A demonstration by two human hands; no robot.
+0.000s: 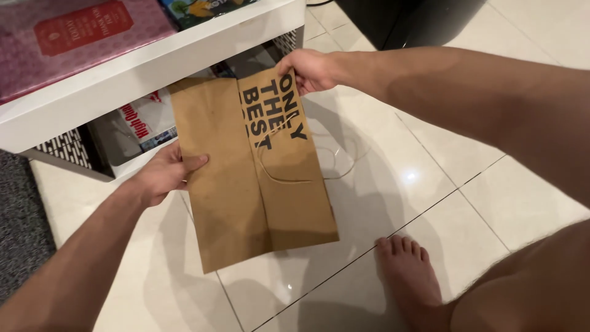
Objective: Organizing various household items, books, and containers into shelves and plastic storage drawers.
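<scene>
A flat, folded brown paper bag (246,184) with black printed letters hangs in front of me above the floor. My left hand (163,175) grips its left edge about halfway down, thumb on the front. My right hand (310,69) pinches the bag's top right corner. A thin twine handle loops out from the bag on its right side. The bag's upper part is just in front of the white shelf.
A white shelf unit (147,67) stands at the upper left, with a pink book (74,37) on top and packages on the lower level. A dark mat (18,227) lies at the left. My bare foot (409,273) rests on the glossy cream floor tiles (467,160).
</scene>
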